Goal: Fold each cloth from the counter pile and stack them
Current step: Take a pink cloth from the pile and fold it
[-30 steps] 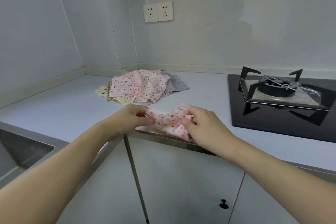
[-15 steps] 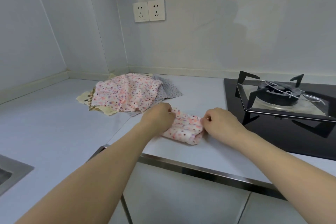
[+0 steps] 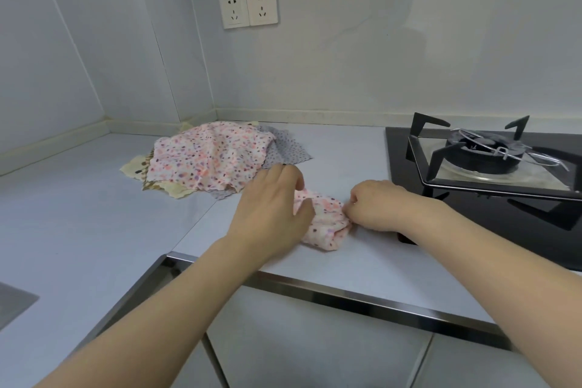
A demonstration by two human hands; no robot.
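Note:
A small folded pink spotted cloth [image 3: 327, 224] lies on the pale counter [image 3: 94, 230] between my hands. My left hand [image 3: 274, 201] rests on its left side with fingers spread and fairly straight, covering part of it. My right hand [image 3: 374, 205] has curled fingers that pinch the cloth's right edge. Behind and to the left sits the pile of loose cloths [image 3: 208, 161]: a pink spotted one on top, a grey dotted one [image 3: 286, 151] and cream ones [image 3: 135, 168] beneath.
A black gas hob [image 3: 491, 167] with a burner and pan supports stands close on the right. A sink corner [image 3: 12, 302] shows at the far left. The counter's steel front edge [image 3: 346, 293] runs below my hands. Two wall sockets [image 3: 248, 6] sit above the pile.
The folded cloth went from the counter's front edge, held up in both hands, to lying farther back on the counter. My left hand has flattened onto it.

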